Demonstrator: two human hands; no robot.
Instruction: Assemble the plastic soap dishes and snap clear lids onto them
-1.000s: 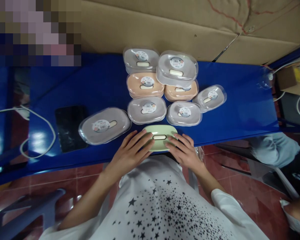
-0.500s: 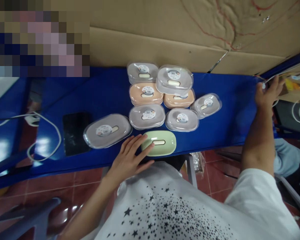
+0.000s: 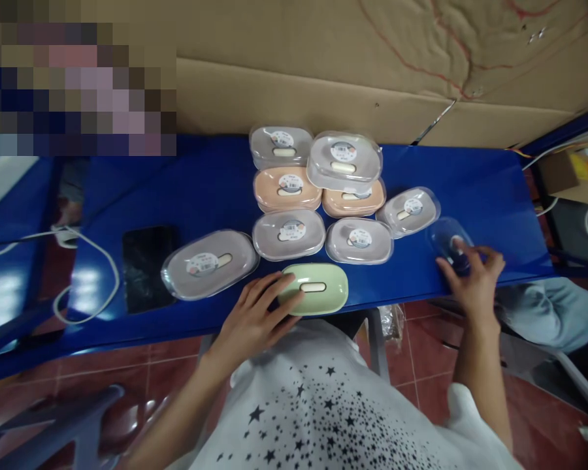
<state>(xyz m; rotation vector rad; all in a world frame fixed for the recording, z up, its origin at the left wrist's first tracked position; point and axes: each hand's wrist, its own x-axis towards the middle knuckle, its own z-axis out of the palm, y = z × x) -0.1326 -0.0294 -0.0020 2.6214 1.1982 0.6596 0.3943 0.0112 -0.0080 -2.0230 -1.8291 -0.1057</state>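
Note:
A pale green oval plastic box [image 3: 323, 301] with a small cream tab on top lies at the table's near edge, with no clear cover over it. My left hand [image 3: 261, 312] rests its outstretched fingers on the box's left end. Farther right, my right hand [image 3: 473, 277] grips a clear plastic cover [image 3: 449, 243] with a round label, just above or on the blue table. Beside that cover lies a grey box [image 3: 409, 212] under its own clear cover. Another covered grey box [image 3: 360, 241] sits just beyond the green one.
More covered boxes, grey [image 3: 210, 264] and peach [image 3: 287, 188], lie in rows on the blue table [image 3: 215, 196]; one grey box [image 3: 344, 158] is stacked on a peach one. A dark phone-like slab [image 3: 147, 267] and a white cable [image 3: 115, 267] lie at left. Cardboard [image 3: 294, 85] stands behind.
My right hand has come from the table's far right end back toward me and left, bringing the clear cover with it. My left hand stays on the green box.

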